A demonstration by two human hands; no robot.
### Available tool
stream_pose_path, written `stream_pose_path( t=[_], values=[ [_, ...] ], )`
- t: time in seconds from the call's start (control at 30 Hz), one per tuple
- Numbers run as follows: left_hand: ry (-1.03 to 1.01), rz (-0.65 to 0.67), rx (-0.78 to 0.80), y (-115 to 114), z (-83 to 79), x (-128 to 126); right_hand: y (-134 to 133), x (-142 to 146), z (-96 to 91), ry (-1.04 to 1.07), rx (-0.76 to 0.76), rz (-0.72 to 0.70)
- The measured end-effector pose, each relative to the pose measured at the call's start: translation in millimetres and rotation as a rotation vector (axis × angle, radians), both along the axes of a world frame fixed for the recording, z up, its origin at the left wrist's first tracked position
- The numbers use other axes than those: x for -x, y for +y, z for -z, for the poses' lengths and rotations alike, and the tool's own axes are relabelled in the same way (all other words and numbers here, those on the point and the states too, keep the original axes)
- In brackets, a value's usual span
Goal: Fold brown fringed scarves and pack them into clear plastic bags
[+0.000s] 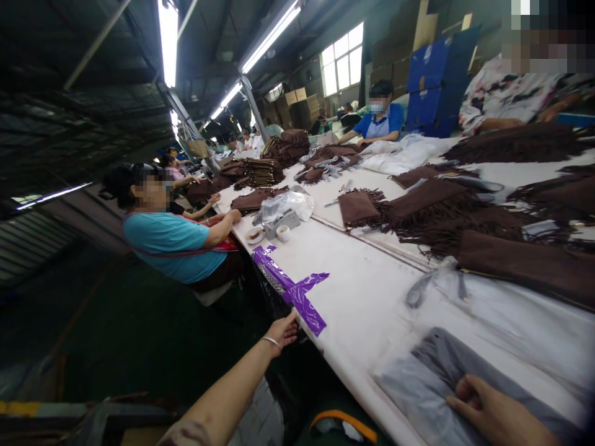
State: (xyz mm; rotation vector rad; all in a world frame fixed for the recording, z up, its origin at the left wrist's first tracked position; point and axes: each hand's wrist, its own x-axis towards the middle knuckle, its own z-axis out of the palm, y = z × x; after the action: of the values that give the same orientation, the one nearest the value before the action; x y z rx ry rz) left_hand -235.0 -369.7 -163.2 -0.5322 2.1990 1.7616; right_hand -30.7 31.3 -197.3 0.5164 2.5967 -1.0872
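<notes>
Left hand [281,331] sits right at the table's [367,322] near edge, fingers loosely spread, pinching nothing, just beside the purple tape [290,288]. Lots of brown fringed pieces [421,198] lie unbagged toward the far edge. A gray bag [421,384] sits by the near edge, right hand [497,414] flat on it, fingers pressed together, no pinch.

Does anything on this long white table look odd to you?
Yes: crossed strips of purple tape sit over the edge of the white table, beside the left hand. Their bright, rough patch stands out against the white surface; why they are there cannot be told.
</notes>
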Motion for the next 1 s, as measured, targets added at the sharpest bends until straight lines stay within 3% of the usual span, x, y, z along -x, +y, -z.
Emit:
stream_pose_path(
  t=[0.1,0.2,0.27,0.33,0.37,0.43,0.53,0.6,0.63,0.7,0.8,0.9,0.93,1.0],
  values=[
    [0.041,-0.080,-0.029,-12.5,-9.6,0.4,0.9,1.9,0.9,0.030,0.002,-0.013],
    [0.172,-0.174,0.030,-20.5,-25.3,3.4,-4.8,0.5,-10.8,0.025,-0.035,-0.004],
    [0.274,-0.173,0.080,-12.7,-36.7,7.1,-11.8,-4.2,-25.2,0.045,-0.077,0.026],
    [0.357,-0.081,0.103,12.2,-45.2,8.5,-18.4,-12.0,-38.5,0.093,-0.128,0.082],
    [0.410,0.010,0.117,31.2,-48.0,5.7,-21.0,-17.8,-42.9,0.158,-0.133,0.108],
    [0.647,0.329,0.191,78.7,-50.5,-11.0,-24.5,-35.0,-45.6,0.343,-0.189,0.143],
    [1.118,1.002,0.295,155.3,-46.9,-58.4,-27.1,-71.4,-36.3,0.569,-0.379,0.107],
    [1.286,1.419,0.364,197.6,-39.3,-89.2,-27.9,-93.6,-26.7,0.553,-0.472,0.040],
    [1.330,1.560,0.407,214.2,-34.3,-100.1,-28.0,-101.5,-22.6,0.506,-0.485,0.017],
    [1.361,1.698,0.498,238.0,-22.9,-110.3,-26.9,-110.1,-17.1,0.405,-0.473,0.022],
    [1.372,1.743,0.571,251.1,-6.2,-102.8,-21.4,-112.5,-16.1,0.355,-0.411,0.080],
    [1.470,1.708,0.526,244.1,5.6,-87.3,-12.3,-121.6,-18.4,0.437,-0.295,0.160],
    [1.511,1.634,0.480,240.2,7.8,-82.2,-9.2,-127.8,-18.3,0.482,-0.257,0.265],
    [1.474,1.270,0.416,235.5,8.2,-72.1,-3.2,-142.2,-15.1,0.563,-0.159,0.620]
  ],
)
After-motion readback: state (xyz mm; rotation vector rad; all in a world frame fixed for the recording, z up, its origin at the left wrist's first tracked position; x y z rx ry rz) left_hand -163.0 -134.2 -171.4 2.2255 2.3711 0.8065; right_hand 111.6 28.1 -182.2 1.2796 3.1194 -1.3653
